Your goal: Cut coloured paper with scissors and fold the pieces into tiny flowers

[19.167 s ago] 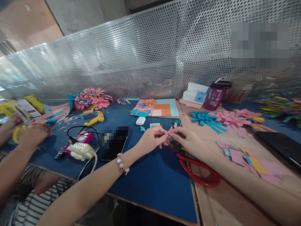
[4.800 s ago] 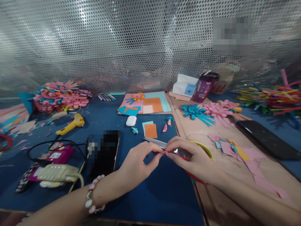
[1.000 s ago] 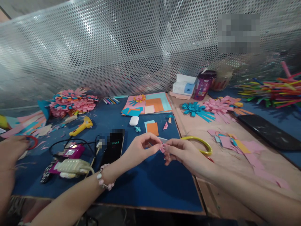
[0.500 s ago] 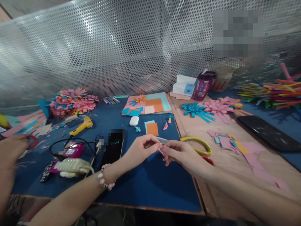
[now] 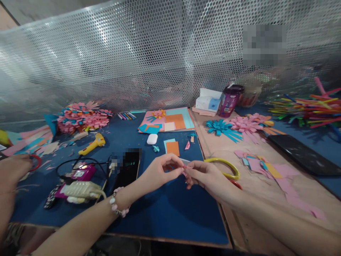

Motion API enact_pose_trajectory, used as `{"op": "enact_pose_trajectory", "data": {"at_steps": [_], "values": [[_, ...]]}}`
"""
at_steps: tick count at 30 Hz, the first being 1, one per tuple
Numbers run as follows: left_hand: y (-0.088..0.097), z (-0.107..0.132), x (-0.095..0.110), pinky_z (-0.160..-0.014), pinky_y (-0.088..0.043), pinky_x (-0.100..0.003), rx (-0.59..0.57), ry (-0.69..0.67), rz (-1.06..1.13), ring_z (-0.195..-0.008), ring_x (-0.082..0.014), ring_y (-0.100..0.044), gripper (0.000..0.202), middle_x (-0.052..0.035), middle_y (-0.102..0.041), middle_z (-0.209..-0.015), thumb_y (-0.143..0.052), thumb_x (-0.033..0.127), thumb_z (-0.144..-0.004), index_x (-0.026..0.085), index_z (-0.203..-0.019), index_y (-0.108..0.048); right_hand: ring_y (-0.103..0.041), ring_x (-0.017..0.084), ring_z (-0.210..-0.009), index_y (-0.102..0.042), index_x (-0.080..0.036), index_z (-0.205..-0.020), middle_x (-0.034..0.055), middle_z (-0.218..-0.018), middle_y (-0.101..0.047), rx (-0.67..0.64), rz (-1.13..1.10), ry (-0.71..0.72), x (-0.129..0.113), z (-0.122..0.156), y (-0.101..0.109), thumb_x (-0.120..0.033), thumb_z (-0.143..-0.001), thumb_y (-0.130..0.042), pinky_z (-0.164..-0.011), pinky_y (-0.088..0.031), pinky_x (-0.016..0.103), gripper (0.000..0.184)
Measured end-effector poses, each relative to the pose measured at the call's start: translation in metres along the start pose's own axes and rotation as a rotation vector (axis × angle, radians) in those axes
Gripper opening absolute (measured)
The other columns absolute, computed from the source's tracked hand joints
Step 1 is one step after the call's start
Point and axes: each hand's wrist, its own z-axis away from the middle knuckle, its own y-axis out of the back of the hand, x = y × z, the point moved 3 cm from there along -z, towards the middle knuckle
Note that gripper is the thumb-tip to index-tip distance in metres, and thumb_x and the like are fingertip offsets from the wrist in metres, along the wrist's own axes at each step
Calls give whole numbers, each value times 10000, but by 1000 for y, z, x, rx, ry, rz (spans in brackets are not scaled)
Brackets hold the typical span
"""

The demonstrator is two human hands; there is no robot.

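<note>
My left hand [image 5: 160, 173] and my right hand [image 5: 206, 176] meet above the blue mat [image 5: 170, 209], fingertips pinched together on a small pink paper piece [image 5: 184, 168]. Both hands are closed on it. A bead bracelet sits on my left wrist. Scissors with yellow and red handles [image 5: 226, 167] lie just behind my right hand, their blades partly hidden by my fingers. An orange paper square [image 5: 172, 148] lies a little farther back on the mat.
A phone [image 5: 127, 167], a pink device with cables [image 5: 80, 175] and a yellow glue gun [image 5: 93, 144] lie left. Paper flowers [image 5: 234, 127], a tissue box [image 5: 209, 102], a purple cup [image 5: 228, 102] and a dark tablet [image 5: 301, 154] are right. Another person's hand [image 5: 13, 170] is at far left. A perforated metal screen stands behind.
My hands stay pinched on the pink piece and have shifted only slightly lower in view as the camera tilted. The person's hand at left remains in place.
</note>
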Motion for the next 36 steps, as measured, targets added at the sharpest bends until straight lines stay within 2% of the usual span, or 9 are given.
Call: {"op": "enact_pose_trajectory", "data": {"at_steps": [12, 17, 21, 28, 36], "values": [[3, 0, 0, -691, -476, -249, 55, -53, -93, -755, -123, -598, 94, -37, -633, -835, -562, 199, -800, 141, -869, -587, -600, 134, -676, -652, -105, -819, 45, -716, -618, -54, -106, 29, -1, -2, 0, -278, -780, -651, -683, -515, 303, 178], [2, 0, -1, -702, -483, -261, 59, -83, -124, -749, -122, -592, 96, -39, -625, -839, -550, 197, -804, 139, -869, -589, -605, 148, -673, -650, -109, -763, 49, -689, -614, -29, -54, 39, -1, -2, 1, -349, -797, -622, -657, -514, 307, 244], [-1, 1, -4, -700, -489, -268, 54, -101, -139, -737, -122, -592, 109, -43, -618, -845, -551, 208, -802, 137, -873, -592, -607, 133, -625, -653, -114, -804, 49, -719, -635, -3, 9, 19, 3, -2, 4, -361, -765, -658, -641, -514, 298, 250], [0, 0, -5, -739, -493, -290, 35, -52, -75, -766, -133, -605, 120, -47, -640, -851, -557, 215, -795, 140, -884, -586, -610, 138, -646, -646, -116, -778, 53, -730, -643, -16, 1, 19, 2, -2, 4, -354, -777, -641, -661, -512, 302, 238], [1, 1, 1, -752, -488, -294, 16, 15, -19, -792, -144, -614, 159, -56, -651, -864, -580, 251, -791, 139, -904, -580, -590, 134, -665, -660, -146, -735, 32, -707, -633, 9, 32, 85, 2, -1, 4, -334, -774, -652, -678, -476, 292, 193]]}}
